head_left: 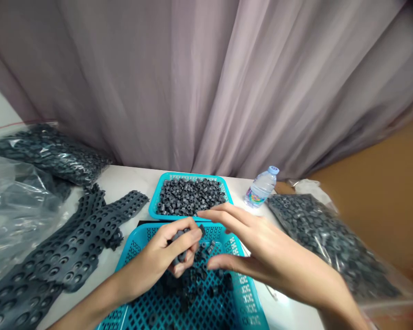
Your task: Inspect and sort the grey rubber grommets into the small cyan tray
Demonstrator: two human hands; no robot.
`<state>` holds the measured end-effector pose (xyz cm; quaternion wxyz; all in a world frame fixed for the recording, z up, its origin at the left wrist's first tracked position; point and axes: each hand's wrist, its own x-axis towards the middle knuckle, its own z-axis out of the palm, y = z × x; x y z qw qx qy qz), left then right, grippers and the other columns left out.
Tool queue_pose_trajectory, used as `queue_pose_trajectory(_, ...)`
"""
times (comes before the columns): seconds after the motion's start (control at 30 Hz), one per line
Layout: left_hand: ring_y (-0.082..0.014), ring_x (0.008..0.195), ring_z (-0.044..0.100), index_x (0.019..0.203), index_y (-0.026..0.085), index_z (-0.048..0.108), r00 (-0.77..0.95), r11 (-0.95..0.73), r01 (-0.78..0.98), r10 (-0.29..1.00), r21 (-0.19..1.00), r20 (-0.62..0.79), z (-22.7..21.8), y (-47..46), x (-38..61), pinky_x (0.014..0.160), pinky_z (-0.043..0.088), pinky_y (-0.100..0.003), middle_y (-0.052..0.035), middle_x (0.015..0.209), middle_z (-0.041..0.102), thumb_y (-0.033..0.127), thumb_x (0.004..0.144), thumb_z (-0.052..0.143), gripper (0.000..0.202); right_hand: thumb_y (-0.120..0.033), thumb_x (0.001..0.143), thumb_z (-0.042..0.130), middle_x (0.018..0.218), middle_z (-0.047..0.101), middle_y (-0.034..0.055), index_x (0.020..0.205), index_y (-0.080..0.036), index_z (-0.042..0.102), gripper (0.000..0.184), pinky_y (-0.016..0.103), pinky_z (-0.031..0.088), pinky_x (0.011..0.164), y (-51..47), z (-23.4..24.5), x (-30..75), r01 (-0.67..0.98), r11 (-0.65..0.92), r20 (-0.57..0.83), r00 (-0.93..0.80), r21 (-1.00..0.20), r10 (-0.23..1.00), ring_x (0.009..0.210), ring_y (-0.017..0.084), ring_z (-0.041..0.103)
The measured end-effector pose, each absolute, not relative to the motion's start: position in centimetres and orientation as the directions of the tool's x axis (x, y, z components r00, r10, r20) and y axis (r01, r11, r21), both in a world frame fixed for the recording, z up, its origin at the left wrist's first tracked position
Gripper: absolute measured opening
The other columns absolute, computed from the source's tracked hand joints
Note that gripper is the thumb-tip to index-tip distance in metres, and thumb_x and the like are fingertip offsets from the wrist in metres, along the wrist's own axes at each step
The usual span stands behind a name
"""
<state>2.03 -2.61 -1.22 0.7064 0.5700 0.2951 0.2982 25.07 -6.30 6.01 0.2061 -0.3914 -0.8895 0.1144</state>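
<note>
My left hand (179, 247) is closed around several small dark grey rubber pieces (181, 255), held over the near teal basket (248, 298). One dark bit pokes out by the thumb and fingertip. To its right hovers my right hand (251, 236), palm toward the left, thumb and fingers spread with nothing between them. Below both hands, loose dark rubber pieces (199, 289) lie scattered on the basket's lattice floor. Just behind stands a smaller teal basket (154, 201) full of short dark rubber cylinders (192, 195), some with a hole through them.
Perforated dark rubber strips (75, 240) lie at the left. Beyond them are a filled plastic bag (51, 149) and a clear plastic bag (17, 206). A water bottle (261, 187) stands tilted in view at back right, beside another bag of dark pieces (326, 238). A curtain (192, 82) hangs behind.
</note>
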Motion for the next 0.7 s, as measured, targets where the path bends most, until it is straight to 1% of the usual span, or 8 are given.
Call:
queue_pose_trajectory(0.03,-0.0067,0.054,0.041,0.083,0.020,0.052,0.653,0.180,-0.090,0.754,0.980,-0.078,-1.1,-2.7,2.0,0.052,0.034,-0.021,0.0067,0.069,0.045,0.050,0.104,0.058,0.037,-0.045,0.101,0.069,0.134,0.066,0.0083,0.148,-0.026,0.051,0.053,0.036,0.058,0.095,-5.8,5.7,24.9,0.608,0.681,0.279,-0.627,-0.409,0.727,0.116,0.024,0.068)
queue_pose_trajectory(0.1,-0.0064,0.055,0.041,0.084,0.020,0.052,0.660,0.203,-0.100,0.747,0.974,-0.087,-1.0,-2.8,2.0,0.051,0.032,-0.021,0.0067,0.071,0.045,0.049,0.104,0.060,0.037,-0.032,0.106,0.065,0.125,0.068,0.0060,0.140,-0.024,0.058,0.036,0.033,0.056,0.097,-5.0,5.1,25.0,0.526,0.687,0.281,-0.652,-0.501,0.704,0.112,0.020,0.068)
queue_pose_trajectory(0.17,-0.0063,0.055,0.040,0.084,0.020,0.051,0.671,0.216,-0.104,0.736,0.971,-0.092,-0.9,-2.8,1.9,0.052,0.031,-0.021,0.0067,0.071,0.045,0.049,0.103,0.061,0.036,-0.026,0.108,0.061,0.114,0.071,0.0042,0.128,-0.022,0.065,0.021,0.030,0.056,0.092,-4.4,4.7,25.2,0.464,0.680,0.294,-0.658,-0.568,0.694,0.103,0.017,0.068)
queue_pose_trajectory(0.2,-0.0064,0.055,0.040,0.084,0.020,0.051,0.678,0.216,-0.100,0.729,0.971,-0.092,-0.9,-2.8,1.8,0.053,0.031,-0.021,0.0067,0.071,0.046,0.049,0.104,0.060,0.036,-0.025,0.108,0.061,0.110,0.071,0.0038,0.124,-0.021,0.067,0.017,0.029,0.056,0.089,-4.2,4.6,25.3,0.443,0.676,0.303,-0.654,-0.589,0.693,0.100,0.016,0.068)
queue_pose_trajectory(0.3,-0.0066,0.054,0.039,0.084,0.020,0.050,0.709,0.220,-0.100,0.700,0.970,-0.085,-0.9,-2.9,1.6,0.054,0.032,-0.023,0.0071,0.068,0.045,0.050,0.106,0.056,0.037,-0.027,0.107,0.063,0.105,0.073,0.0039,0.118,-0.019,0.070,0.015,0.029,0.056,0.085,-4.1,4.6,25.4,0.406,0.663,0.322,-0.640,-0.628,0.698,0.094,0.016,0.068)
queue_pose_trajectory(0.4,-0.0071,0.055,0.039,0.085,0.020,0.050,0.725,0.234,-0.112,0.684,0.966,-0.082,-0.6,-3.1,1.6,0.055,0.033,-0.023,0.0069,0.070,0.044,0.051,0.107,0.054,0.038,-0.028,0.106,0.065,0.104,0.075,0.0044,0.117,-0.019,0.072,0.016,0.030,0.056,0.083,-4.0,4.7,25.4,0.381,0.656,0.330,-0.636,-0.652,0.698,0.092,0.016,0.068)
queue_pose_trajectory(0.57,-0.0084,0.056,0.040,0.083,0.020,0.050,0.717,0.231,-0.099,0.691,0.968,-0.092,-0.1,-3.5,1.8,0.057,0.035,-0.024,0.0060,0.069,0.044,0.054,0.109,0.046,0.043,-0.027,0.105,0.067,0.102,0.076,0.0052,0.116,-0.018,0.073,0.016,0.030,0.055,0.081,-4.0,4.8,25.3,0.356,0.671,0.357,-0.637,-0.650,0.683,0.091,0.017,0.069)
queue_pose_trajectory(0.7,-0.0083,0.058,0.040,0.086,0.020,0.051,0.733,0.219,-0.112,0.677,0.969,-0.068,-0.2,-3.5,1.7,0.057,0.035,-0.023,0.0056,0.073,0.045,0.058,0.105,0.051,0.043,-0.024,0.104,0.068,0.097,0.075,0.0042,0.111,-0.017,0.074,0.011,0.028,0.053,0.077,-4.2,4.8,25.1,0.360,0.659,0.356,-0.623,-0.660,0.697,0.087,0.016,0.068)
